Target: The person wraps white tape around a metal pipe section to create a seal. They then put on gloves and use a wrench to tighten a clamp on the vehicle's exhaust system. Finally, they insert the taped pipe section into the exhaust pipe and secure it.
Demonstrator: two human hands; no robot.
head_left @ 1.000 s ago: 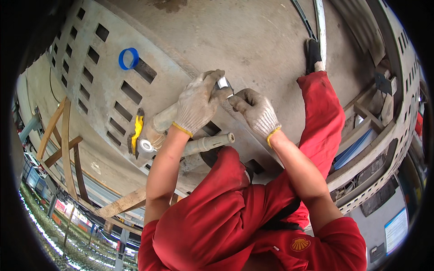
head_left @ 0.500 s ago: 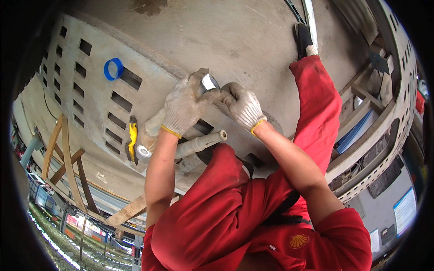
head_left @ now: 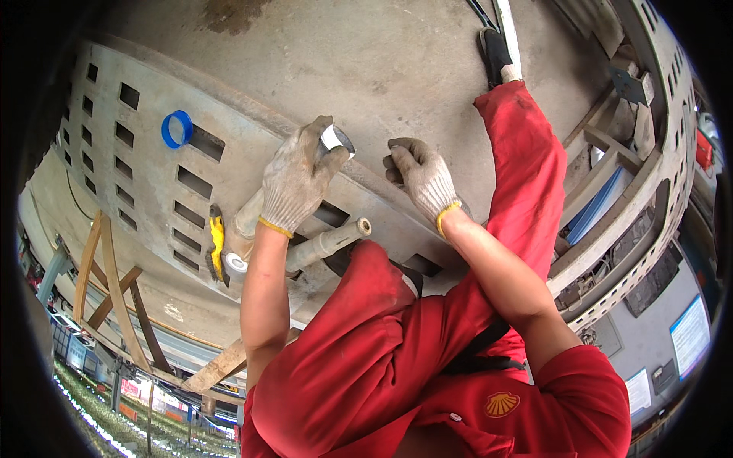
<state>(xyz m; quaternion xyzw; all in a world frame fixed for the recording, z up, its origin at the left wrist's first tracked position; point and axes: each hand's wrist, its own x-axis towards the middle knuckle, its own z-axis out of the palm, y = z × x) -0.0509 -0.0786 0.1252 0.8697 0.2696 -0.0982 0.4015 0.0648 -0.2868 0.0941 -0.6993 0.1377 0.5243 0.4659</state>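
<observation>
My left hand (head_left: 296,172), in a grey-white knit glove, grips a small round piece (head_left: 334,140) with a white band and a dark face. My gloved right hand (head_left: 421,172) is apart from it to the right, fingers loosely bent and spread, and nothing shows in them. Below my left hand, a grey pipe-like part (head_left: 330,244) with a round open end lies by my bent knee. Beside my left forearm is a white-ended cylinder (head_left: 236,263), partly hidden. A yellow-handled brush (head_left: 217,243) lies to its left.
A blue ring (head_left: 176,129) rests on the slotted grey metal surface (head_left: 156,191), by one of its holes. My outstretched red-trousered leg (head_left: 527,153) reaches away on the right. Wooden slats (head_left: 122,282) stand at the left, and a curved perforated metal frame (head_left: 664,175) runs along the right.
My right hand has come away from the round piece and moved slightly right, its fingers loosening. My left hand still holds the piece, now turned slightly and further left in view.
</observation>
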